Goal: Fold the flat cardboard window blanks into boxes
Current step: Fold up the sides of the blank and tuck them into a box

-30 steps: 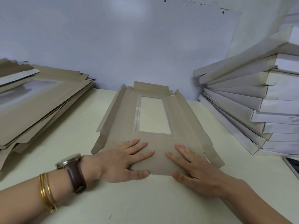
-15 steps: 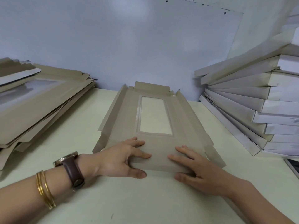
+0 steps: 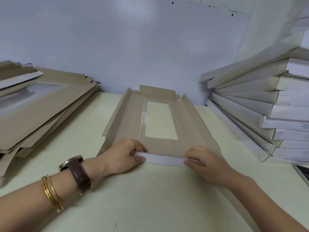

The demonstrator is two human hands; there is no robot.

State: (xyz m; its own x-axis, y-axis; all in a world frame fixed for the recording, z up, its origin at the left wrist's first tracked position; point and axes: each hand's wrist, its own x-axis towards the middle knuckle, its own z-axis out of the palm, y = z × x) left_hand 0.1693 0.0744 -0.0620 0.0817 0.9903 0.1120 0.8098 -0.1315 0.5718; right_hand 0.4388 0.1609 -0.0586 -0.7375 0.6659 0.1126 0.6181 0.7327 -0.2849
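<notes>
Both hands [image 3: 163, 158] pinch the blank's [image 3: 160, 144] near flap [image 3: 164, 159] upward

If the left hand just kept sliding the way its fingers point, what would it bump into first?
The left hand points rightward along the raised white flap of the cardboard blank. Going straight on, it would likely meet the right hand first, which pinches the same flap's other end. Nothing else seems to lie between them.

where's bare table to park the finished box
Bare table lies near the edge between the forearms, and in a strip between the flat blanks stack and the blank being folded. It is crowded by the folded boxes stack.
</notes>
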